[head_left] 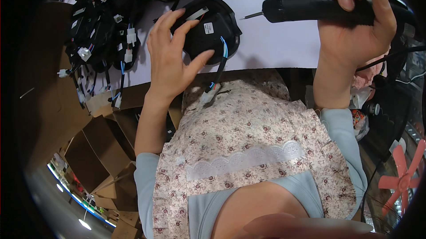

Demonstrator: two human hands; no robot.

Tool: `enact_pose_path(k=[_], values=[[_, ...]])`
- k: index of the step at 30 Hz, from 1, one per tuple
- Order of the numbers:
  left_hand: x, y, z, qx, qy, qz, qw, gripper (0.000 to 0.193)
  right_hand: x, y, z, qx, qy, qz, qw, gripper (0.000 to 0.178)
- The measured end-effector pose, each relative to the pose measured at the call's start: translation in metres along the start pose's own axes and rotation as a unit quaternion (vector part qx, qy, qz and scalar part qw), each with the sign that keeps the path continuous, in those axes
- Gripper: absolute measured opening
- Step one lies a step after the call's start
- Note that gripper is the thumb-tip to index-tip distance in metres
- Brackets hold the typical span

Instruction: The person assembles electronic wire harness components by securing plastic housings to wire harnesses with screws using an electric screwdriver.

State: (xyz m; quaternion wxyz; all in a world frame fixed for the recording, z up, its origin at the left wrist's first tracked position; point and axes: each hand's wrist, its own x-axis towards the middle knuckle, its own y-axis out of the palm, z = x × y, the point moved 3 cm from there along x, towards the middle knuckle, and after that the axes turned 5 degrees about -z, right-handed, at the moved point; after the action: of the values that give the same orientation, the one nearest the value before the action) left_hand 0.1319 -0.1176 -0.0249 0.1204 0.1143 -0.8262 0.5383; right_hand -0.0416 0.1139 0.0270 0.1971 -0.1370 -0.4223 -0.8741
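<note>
A rounded black plastic housing lies on the table in front of me, with a small white label on it. Blue wires and a black-sleeved cable run from it over the near edge to a white connector. My left hand holds the housing at its left side, fingers spread over the top and thumb at the near side. My right hand is wrapped round a black electric screwdriver. The screwdriver's thin bit points left at the housing, a short gap away from it.
Several similar black parts with wires and white connectors are heaped at the table's left. The pale tabletop ends just before my apron. Open cardboard boxes stand lower left. A pink fan and a black cord are at right.
</note>
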Motion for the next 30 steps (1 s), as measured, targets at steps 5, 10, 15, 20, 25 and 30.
enact_pose_path(k=[5,10,15,20,25,30], values=[[-0.004,0.008,0.006,0.011,-0.001,-0.019,1.0,0.052,0.003,-0.005,-0.023,-0.01,-0.02,0.043,0.999,0.022],[-0.002,0.014,0.005,0.013,0.029,-0.039,0.999,0.05,-0.002,0.016,-0.032,-0.016,-0.013,0.05,0.999,0.029],[-0.003,0.017,0.007,0.016,0.04,-0.052,0.998,0.051,-0.003,0.036,-0.03,-0.06,0.04,0.037,0.997,0.03],[-0.003,0.019,0.007,0.014,0.043,-0.061,0.997,0.05,-0.002,0.026,-0.043,-0.054,0.028,0.067,0.996,0.03],[-0.005,0.02,0.007,0.0,0.025,-0.074,0.997,0.051,-0.001,0.025,-0.047,-0.147,0.038,0.095,0.984,0.028],[-0.005,0.021,0.007,0.002,0.025,-0.075,0.997,0.049,-0.003,0.033,-0.05,-0.153,0.052,0.088,0.983,0.026]])
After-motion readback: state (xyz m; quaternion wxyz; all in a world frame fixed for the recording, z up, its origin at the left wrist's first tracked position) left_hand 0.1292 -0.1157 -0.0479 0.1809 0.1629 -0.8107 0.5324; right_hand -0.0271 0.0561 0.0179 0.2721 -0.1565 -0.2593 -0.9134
